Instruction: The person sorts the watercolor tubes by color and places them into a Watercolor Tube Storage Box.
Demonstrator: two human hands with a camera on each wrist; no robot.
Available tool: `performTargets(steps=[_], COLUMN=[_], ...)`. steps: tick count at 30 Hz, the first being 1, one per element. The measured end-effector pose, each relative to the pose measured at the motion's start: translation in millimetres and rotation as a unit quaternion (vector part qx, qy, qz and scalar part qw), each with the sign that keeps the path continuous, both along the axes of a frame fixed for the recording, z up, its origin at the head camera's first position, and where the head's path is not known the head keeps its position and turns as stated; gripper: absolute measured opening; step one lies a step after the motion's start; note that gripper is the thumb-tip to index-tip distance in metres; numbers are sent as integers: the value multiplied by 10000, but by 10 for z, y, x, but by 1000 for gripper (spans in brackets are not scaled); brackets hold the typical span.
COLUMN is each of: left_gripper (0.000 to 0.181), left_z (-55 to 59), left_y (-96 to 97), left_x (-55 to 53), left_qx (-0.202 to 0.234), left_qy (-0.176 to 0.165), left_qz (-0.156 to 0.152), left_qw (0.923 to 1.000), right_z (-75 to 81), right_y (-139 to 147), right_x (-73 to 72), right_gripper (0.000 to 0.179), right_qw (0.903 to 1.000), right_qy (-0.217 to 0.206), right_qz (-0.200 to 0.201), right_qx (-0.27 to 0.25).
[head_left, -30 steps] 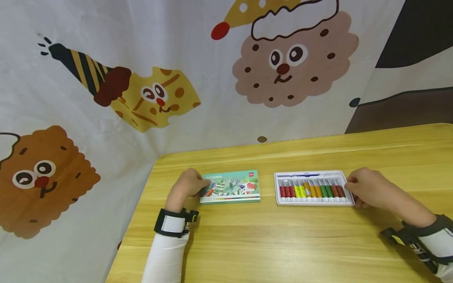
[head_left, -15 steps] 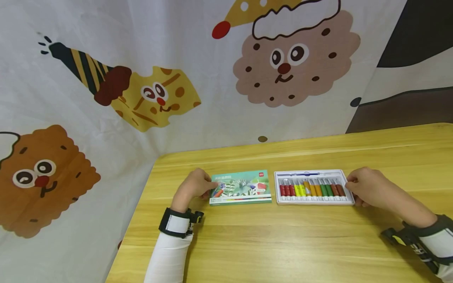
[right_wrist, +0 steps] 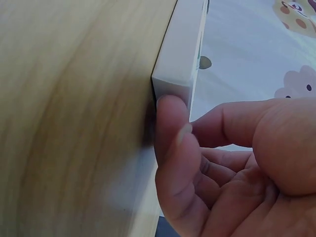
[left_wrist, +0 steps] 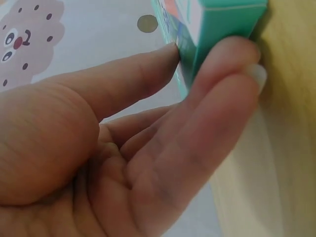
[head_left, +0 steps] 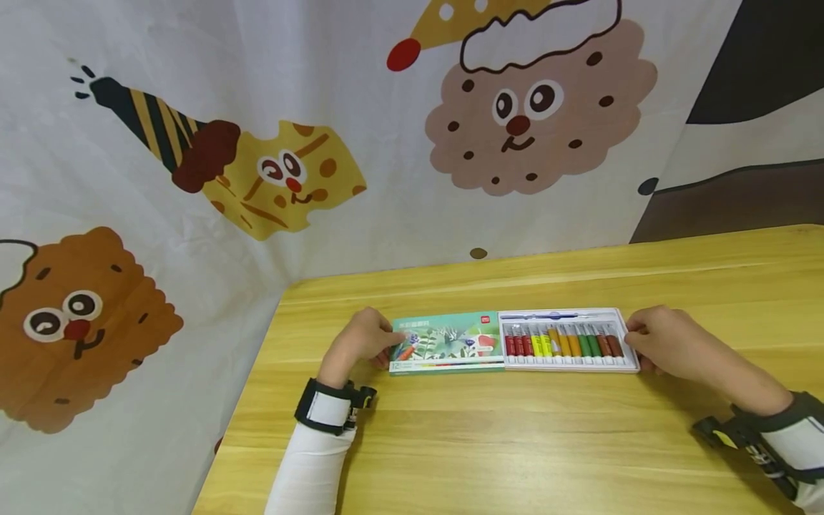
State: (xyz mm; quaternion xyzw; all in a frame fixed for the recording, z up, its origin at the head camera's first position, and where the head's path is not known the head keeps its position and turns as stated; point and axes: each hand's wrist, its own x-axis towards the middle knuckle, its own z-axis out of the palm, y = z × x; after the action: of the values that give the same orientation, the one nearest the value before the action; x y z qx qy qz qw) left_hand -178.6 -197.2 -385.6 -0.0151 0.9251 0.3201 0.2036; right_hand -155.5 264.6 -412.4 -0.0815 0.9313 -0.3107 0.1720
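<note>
A green printed paint box sleeve (head_left: 447, 342) lies on the table with its right end against a white tray (head_left: 573, 368) of paint tubes. My left hand (head_left: 360, 345) pinches the sleeve's left end, thumb on top and fingers at the end and below, as the left wrist view shows on the green box end (left_wrist: 229, 22). Several tubes (head_left: 563, 342) in red, yellow, orange, green and brown fill the tray, and a thin blue brush (head_left: 547, 316) lies along its back. At the tray's right end, my right hand (head_left: 676, 342) pinches the white end wall (right_wrist: 173, 81) between thumb and fingers.
The wooden table (head_left: 489, 436) extends in front of both boxes and to the right. Behind it hangs a white cloth (head_left: 399, 214) with cartoon biscuits and cheese. Each wrist wears a strapped camera, such as the left wrist camera (head_left: 365, 398).
My left hand has slid the sleeve to the right until it meets the tray, closing the gap between them. The tray and my right hand have shifted slightly left.
</note>
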Motion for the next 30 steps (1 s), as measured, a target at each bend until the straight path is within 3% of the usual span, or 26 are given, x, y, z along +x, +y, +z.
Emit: performTargets(steps=[10,30], left_gripper=[26,32], left_z=[-3,-45], left_y=[53,223], left_x=[3,31], left_qx=[269,327], left_qy=[16,-41], left_qz=[-41,-259], left_qw=[9996,9991], right_z=[-28,-11], right_y=[-6,-71], right_x=[5,22], right_gripper=[25,25], right_qw=[9995,9994], right_qy=[291,332], right_qz=[121,-20], right_qx=[89,54])
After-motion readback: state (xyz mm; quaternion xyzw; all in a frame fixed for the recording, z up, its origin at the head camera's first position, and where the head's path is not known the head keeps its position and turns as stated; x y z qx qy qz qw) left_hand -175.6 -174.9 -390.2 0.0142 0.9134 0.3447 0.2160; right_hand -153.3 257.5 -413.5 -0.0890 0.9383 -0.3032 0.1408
